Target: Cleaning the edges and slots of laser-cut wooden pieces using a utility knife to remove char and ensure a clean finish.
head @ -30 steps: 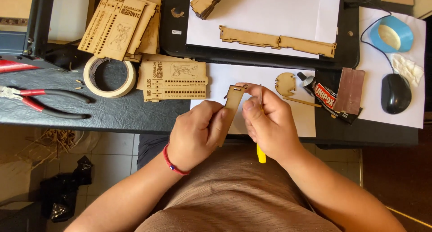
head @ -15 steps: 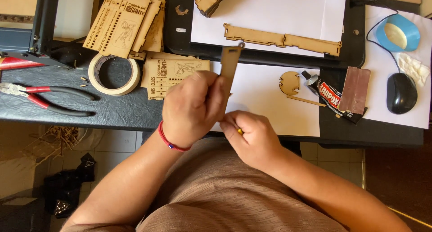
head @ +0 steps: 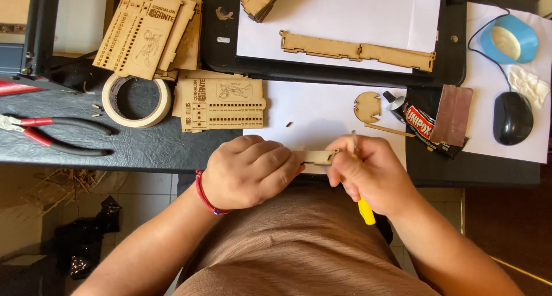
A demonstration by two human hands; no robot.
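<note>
Pale laser-cut plywood was the material in hand: a small flat wooden strip with a notched end (head: pixel 318 157) lay level between the two hands, at the near edge of the dark bench (head: pixel 144 149) and over a white paper sheet (head: pixel 322 109). The left hand (head: pixel 248 172) was curled tight, its fingers (head: pixel 282 166) clamped on the strip's left end. The right hand (head: pixel 372 172) was clenched around a slim yellow-handled tool (head: pixel 365 210), whose tip met the strip's notched end; whether those fingers also touched the wood could not be told. Judging by this, the step was trimming or cleaning the notch, and the next move would call for a steady grip and light, controlled pressure. A roll of cream masking tape (head: pixel 137 100) and red-handled pliers (head: pixel 54 134) lay well apart to the left.
</note>
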